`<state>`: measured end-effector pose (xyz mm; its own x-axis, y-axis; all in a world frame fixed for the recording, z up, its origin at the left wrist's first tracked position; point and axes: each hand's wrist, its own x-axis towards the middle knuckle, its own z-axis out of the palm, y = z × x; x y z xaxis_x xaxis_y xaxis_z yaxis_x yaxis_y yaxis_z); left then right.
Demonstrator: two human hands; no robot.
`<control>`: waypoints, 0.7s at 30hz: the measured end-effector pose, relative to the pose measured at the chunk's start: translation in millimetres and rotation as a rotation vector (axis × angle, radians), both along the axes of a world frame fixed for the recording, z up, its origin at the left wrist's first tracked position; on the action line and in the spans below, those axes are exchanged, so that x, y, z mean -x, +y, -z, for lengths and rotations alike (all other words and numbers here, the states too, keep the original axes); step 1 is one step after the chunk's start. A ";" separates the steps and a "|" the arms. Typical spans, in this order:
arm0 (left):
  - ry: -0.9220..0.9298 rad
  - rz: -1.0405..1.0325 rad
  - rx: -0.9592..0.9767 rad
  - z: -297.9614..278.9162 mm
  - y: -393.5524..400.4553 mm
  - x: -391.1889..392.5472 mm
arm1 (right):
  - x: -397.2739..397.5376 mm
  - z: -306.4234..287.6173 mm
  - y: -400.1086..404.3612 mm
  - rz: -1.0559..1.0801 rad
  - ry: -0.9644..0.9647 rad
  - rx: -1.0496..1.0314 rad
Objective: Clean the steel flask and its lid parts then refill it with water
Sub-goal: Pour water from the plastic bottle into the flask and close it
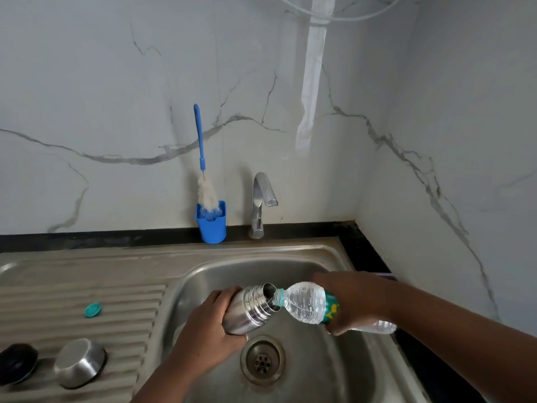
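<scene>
Over the sink basin my left hand grips the steel flask, tilted with its open threaded mouth pointing up and right. My right hand holds a clear plastic water bottle tipped leftward, its green-ringed neck touching the flask's mouth, and water runs in. On the ribbed drainboard at the lower left sit the steel lid cup, upside down, and a black inner lid. A small teal bottle cap lies further back on the drainboard.
A blue holder with a blue-handled bottle brush stands against the marble wall behind the sink. The chrome tap is to its right, with no water running. The drain is just below the flask.
</scene>
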<state>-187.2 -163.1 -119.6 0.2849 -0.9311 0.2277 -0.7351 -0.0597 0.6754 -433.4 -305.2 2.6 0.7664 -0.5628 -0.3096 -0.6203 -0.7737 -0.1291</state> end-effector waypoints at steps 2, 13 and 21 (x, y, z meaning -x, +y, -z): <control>0.014 -0.010 0.017 5.9 -2.8 0.5 | -2.5 5.0 -4.8 -0.014 0.007 -0.005; 0.041 -0.054 0.004 29.3 -13.6 -3.6 | -13.1 25.0 -25.0 -0.034 0.004 -0.052; 0.100 -0.047 -0.037 34.7 -13.8 -3.2 | -14.9 25.2 -28.5 -0.065 0.018 -0.035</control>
